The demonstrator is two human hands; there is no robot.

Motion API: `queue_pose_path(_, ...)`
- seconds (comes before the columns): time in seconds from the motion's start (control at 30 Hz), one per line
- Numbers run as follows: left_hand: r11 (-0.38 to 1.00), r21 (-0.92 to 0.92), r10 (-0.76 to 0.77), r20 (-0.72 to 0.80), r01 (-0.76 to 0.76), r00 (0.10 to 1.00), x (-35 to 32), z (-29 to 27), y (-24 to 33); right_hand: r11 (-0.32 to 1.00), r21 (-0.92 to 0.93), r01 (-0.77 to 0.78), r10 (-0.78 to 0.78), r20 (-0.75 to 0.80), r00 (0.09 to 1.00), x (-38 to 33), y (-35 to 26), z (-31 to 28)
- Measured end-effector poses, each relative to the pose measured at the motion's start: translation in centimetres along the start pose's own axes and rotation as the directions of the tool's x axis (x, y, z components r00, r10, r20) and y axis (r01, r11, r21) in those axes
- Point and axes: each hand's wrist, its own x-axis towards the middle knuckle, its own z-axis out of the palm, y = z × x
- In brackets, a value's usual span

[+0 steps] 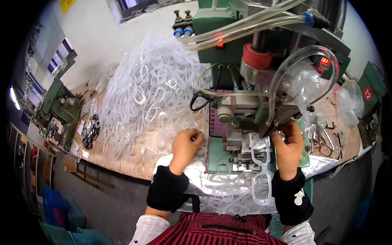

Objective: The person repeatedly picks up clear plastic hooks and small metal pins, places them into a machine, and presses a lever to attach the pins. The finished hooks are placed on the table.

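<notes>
My left hand (185, 148) hovers over the front of the bench, left of the green press, its fingers curled together; whatever they may pinch is too small to tell. At the press's working head my right hand (289, 146) is closed, thumb and fingers bent toward the metal jig (245, 143). What its fingertips grip is hidden there. Beside the right thumb, a clear plastic spectacle frame front (261, 188) has one rim up at the jig and the other hanging toward me. More clear frames (232, 190) lie on the silvery sheet before my body.
A tall heap of clear spectacle frames (153, 81) covers the back left of the bench. The green press (214, 24) with clear air hoses (253, 28) stands ahead. Right of it lie tools (328, 141) and a plastic bag (350, 102). Another green machine (61, 106) stands far left.
</notes>
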Motion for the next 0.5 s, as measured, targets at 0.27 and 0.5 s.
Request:
queue_pose_path(0.27, 0.885, -0.253, 0.212, -0.529, -0.392, 0.822, 3.2, -6.3, 1.6, 0.966, 0.241, -0.093, 0.102, -0.026, 0.994, -1.3, -0.7, 1.4)
queue_pose_path(0.5, 0.485, -0.483, 0.285, -0.701, -0.729, 0.654, -2.0, -8.2, 9.8, 0.83, 0.506, -0.233, 0.269, 0.003, 0.963, -1.5, -3.6, 2.4)
